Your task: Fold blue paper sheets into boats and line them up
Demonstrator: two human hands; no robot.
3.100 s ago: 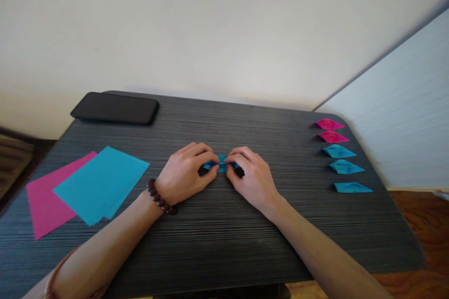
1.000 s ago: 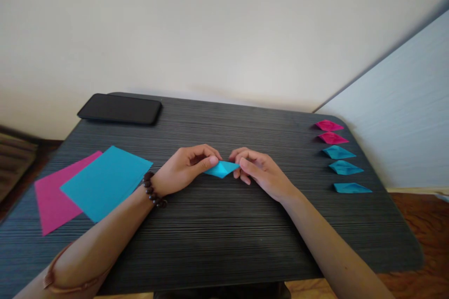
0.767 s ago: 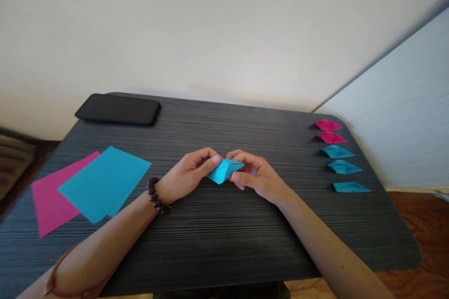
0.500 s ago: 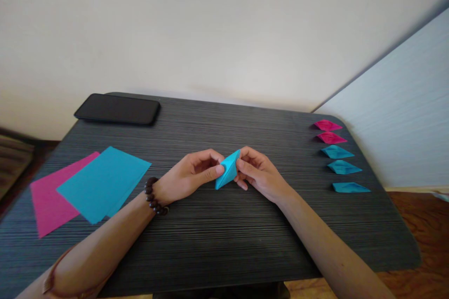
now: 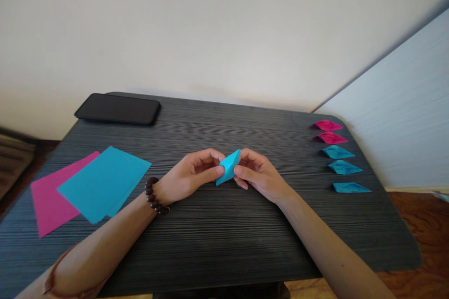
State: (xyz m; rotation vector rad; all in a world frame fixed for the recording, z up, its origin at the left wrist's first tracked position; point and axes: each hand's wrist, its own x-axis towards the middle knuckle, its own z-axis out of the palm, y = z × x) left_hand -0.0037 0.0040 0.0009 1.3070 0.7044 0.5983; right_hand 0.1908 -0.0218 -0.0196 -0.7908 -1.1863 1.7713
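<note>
Between my two hands, over the middle of the table, is a small blue folded paper boat [image 5: 228, 167], tilted with its upper point to the right. My left hand [image 5: 191, 173], with a dark bead bracelet [image 5: 153, 196] at the wrist, pinches its left side, thumb on the near face. On the right side, the thumb of my right hand [image 5: 261, 175] presses against the boat. The fingers behind the paper are partly hidden.
Blue paper sheets [image 5: 105, 182] overlap pink paper [image 5: 52, 201] at the left. A black phone [image 5: 117, 109] lies at the back left. Along the right edge of the dark table [image 5: 224, 243] stand pink folded boats [image 5: 331, 138] and several blue folded boats [image 5: 343, 167]. A wall [image 5: 224, 32] rises behind.
The blue paper boat has turned slightly in my hands, and its lower tip sits a bit higher. My right thumb has shifted slightly down and left along it.
</note>
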